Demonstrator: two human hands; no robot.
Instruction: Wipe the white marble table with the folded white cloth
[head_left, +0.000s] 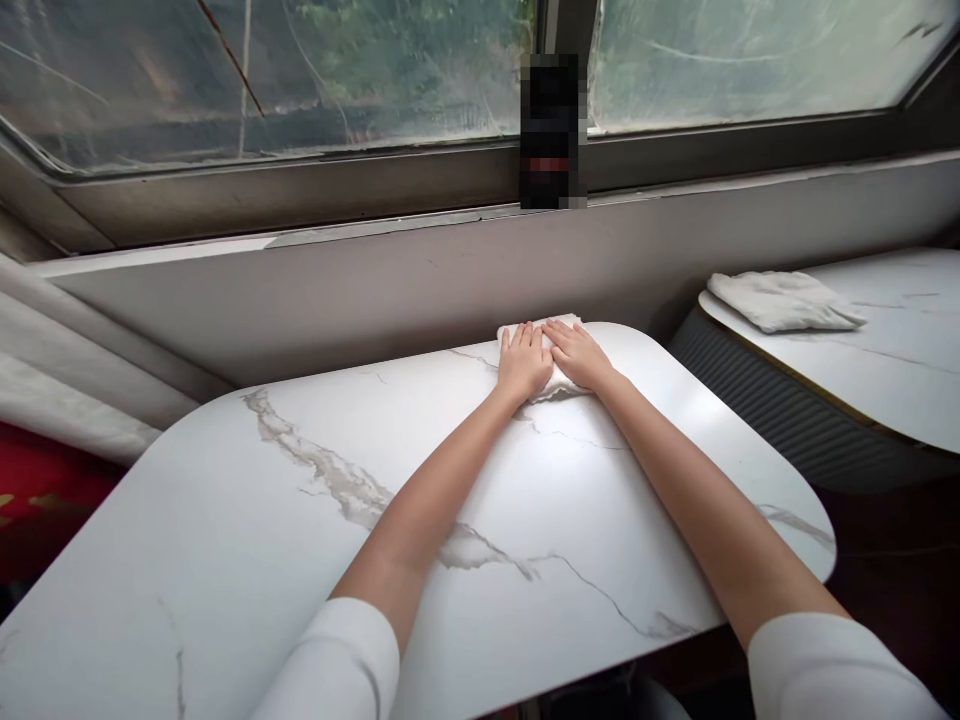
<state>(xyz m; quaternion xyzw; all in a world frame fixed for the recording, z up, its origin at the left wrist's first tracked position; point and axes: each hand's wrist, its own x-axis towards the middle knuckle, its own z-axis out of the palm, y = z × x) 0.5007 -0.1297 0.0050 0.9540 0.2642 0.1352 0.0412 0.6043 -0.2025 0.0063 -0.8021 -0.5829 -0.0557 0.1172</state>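
Both my arms stretch out over a white marble-patterned table (247,530) to its far edge by the wall. There a folded white cloth (562,386) lies flat on the tabletop under my palms. My left hand (525,362) presses on the cloth's left part with its fingers laid out flat, pointing at the wall. My right hand (576,352) lies on the right part, fingers extended and angled to the left. The two hands almost touch at the thumbs. Much of the cloth is hidden beneath them.
A second marble-patterned table (907,330) with a ribbed grey side stands at the right, a crumpled white cloth (784,300) on its corner. Behind runs a low wall (375,290) under windows. A pale curtain (82,370) and a red fabric (52,500) are at the left.
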